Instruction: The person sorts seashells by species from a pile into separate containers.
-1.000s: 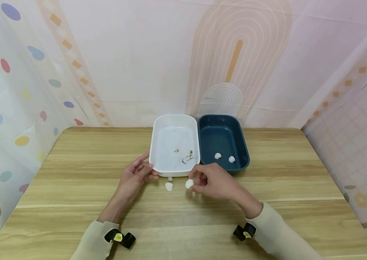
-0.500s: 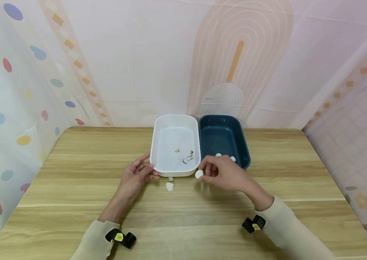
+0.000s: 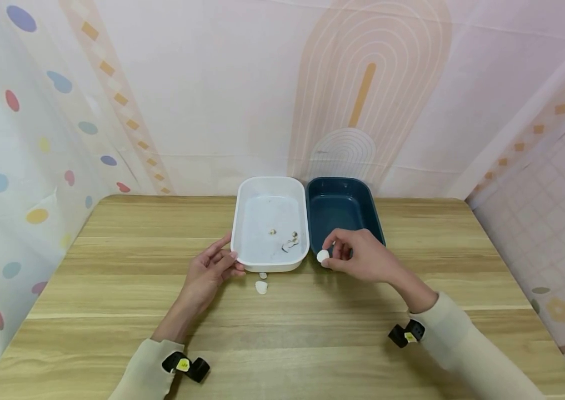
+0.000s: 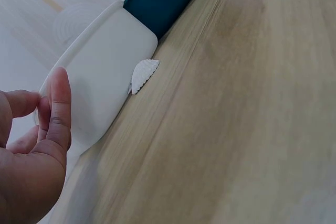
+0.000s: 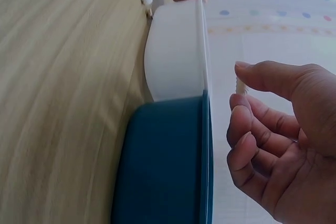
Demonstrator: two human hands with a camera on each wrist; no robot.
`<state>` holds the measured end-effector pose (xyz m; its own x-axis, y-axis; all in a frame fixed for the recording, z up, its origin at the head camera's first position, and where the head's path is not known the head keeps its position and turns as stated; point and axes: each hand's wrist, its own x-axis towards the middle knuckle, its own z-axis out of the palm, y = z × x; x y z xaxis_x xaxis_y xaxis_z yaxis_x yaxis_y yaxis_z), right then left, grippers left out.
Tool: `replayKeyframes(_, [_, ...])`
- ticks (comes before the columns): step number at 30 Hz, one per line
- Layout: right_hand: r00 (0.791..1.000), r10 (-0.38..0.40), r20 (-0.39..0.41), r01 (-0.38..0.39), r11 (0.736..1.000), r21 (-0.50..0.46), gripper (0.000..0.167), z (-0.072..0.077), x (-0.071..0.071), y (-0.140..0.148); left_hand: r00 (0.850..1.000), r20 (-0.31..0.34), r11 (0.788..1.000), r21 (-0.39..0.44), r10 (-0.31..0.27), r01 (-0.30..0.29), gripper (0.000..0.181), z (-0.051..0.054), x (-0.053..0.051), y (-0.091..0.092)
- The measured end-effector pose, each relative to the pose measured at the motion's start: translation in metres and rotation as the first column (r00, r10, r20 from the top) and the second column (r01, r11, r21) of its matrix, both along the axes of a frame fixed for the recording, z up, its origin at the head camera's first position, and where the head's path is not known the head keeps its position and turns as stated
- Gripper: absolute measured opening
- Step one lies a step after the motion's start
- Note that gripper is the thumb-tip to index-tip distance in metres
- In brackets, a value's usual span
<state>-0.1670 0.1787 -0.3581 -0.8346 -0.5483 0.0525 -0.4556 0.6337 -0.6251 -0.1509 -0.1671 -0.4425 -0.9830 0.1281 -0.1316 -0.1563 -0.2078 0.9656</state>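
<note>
Between thumb and index finger, my right hand (image 3: 362, 255) pinches a white seashell (image 3: 323, 256) over the near left corner of the dark blue tray (image 3: 379, 222). In the right wrist view the shell (image 5: 241, 86) appears edge-on, above the tray rim. My left hand (image 3: 209, 272) grips the near left corner of the white tray (image 3: 269, 267), thumb at the rim. Several small brownish shells and fragments (image 3: 289, 243) lie inside the white tray. On the table in front of it rests a ribbed white shell (image 3: 261, 287), with a smaller pale shell (image 3: 263, 275) behind it.
Both trays stand side by side near the back edge of the wooden table (image 3: 282, 344), close to a patterned curtain (image 3: 212, 100). My right hand hides the near part of the blue tray's inside. Each wrist wears a black camera (image 3: 187, 366).
My right hand has moved right and away from me with the white seashell, from before the white tray to above the blue tray's near corner. The left hand keeps its grip.
</note>
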Motion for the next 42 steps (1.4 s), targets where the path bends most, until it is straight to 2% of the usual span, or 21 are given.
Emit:
replayKeyframes(8, [1.000,-0.007,-0.013,0.008,1.000,0.018,0.021,-0.002,-0.013,0.014,1.000,0.005,1.000,0.001,0.008,-0.008,0.061,-0.001,0.000,0.000])
replayKeyframes(15, [0.999,-0.023,0.037,0.022,0.999,0.024,0.022,-0.003,-0.024,0.025,1.000,0.012,1.000,0.005,0.013,-0.013,0.061,-0.001,0.000,0.000])
replayKeyframes(26, [0.995,-0.088,0.055,0.085,0.995,0.055,0.022,-0.007,-0.037,0.041,1.000,0.011,1.000,0.006,0.010,-0.011,0.061,-0.002,-0.001,0.000])
replayKeyframes(32, [0.994,-0.098,0.058,0.093,0.992,0.081,0.022,-0.011,-0.041,0.045,1.000,0.016,1.000,0.009,0.022,-0.022,0.060,-0.002,-0.002,0.001])
replayKeyframes(42, [0.994,-0.086,0.066,0.079,0.991,0.109,0.038,-0.012,-0.039,0.045,1.000,0.005,1.000,0.018,0.013,-0.013,0.062,-0.003,-0.001,0.001])
